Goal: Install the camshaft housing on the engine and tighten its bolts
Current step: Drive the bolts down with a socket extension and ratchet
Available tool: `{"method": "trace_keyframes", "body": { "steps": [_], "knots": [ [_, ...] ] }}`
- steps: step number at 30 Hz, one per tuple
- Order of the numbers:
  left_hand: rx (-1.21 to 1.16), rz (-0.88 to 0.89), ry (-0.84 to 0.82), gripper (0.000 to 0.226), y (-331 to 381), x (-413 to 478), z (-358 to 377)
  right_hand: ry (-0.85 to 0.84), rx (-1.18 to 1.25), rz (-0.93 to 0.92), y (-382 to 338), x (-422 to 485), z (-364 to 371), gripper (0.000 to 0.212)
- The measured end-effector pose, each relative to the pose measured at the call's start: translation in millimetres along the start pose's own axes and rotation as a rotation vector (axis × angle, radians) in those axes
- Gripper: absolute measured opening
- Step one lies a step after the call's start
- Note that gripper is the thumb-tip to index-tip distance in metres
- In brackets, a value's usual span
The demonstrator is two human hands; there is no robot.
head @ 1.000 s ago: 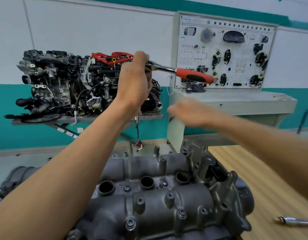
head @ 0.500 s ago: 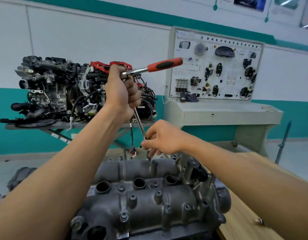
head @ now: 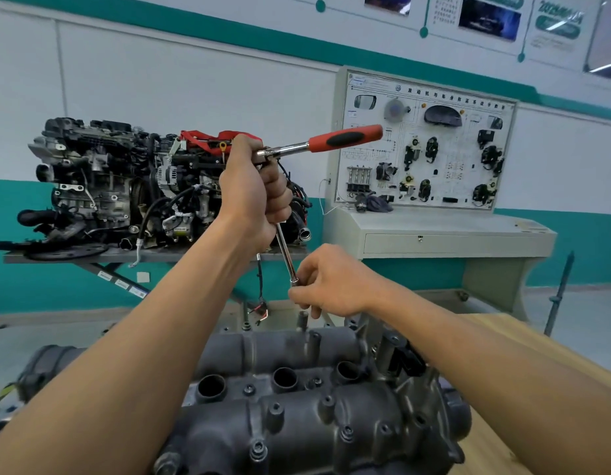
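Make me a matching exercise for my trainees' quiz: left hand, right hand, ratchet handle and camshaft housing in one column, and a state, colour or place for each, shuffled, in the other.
Column 1
1. left hand
2. right hand
3. ratchet handle
4. camshaft housing

Column 2
A. pinches the lower end of the extension bar
B. dark grey, below both hands
C. red and black, pointing right, no hand on it
D. grips the top of the extension bar

Pairs: 1-D, 2-A, 3-C, 4-B.
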State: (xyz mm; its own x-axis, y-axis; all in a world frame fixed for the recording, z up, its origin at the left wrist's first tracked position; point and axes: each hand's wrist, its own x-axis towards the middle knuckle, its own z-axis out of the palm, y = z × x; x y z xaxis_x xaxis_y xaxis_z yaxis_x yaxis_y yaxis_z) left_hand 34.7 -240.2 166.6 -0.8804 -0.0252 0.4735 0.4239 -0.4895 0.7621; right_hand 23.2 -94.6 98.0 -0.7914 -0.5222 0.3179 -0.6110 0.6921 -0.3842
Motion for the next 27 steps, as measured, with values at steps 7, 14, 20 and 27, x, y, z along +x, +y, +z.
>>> {"method": "trace_keyframes", "body": {
  "steps": [7, 14, 20, 27],
  "knots": [
    [0.061, -0.025, -0.039, 0.037, 3, -1, 0, 0.065, 0.021, -0.118, -2, -2, 11, 0.029],
    [0.095, -0.062, -0.104, 0.038, 13, 2, -7, 0.020, -0.002, -0.228, -2, 1, 21, 0.025],
    [0.137, -0.086, -0.102, 0.042, 0, 2, -2, 0.038, -0.025, -0.237, 4, -1, 24, 0.027],
    [0.101, -0.113, -0.079, 0.039, -3, 1, -8, 0.032, 0.048, -0.238, 7, -7, 25, 0.028]
  ]
}}
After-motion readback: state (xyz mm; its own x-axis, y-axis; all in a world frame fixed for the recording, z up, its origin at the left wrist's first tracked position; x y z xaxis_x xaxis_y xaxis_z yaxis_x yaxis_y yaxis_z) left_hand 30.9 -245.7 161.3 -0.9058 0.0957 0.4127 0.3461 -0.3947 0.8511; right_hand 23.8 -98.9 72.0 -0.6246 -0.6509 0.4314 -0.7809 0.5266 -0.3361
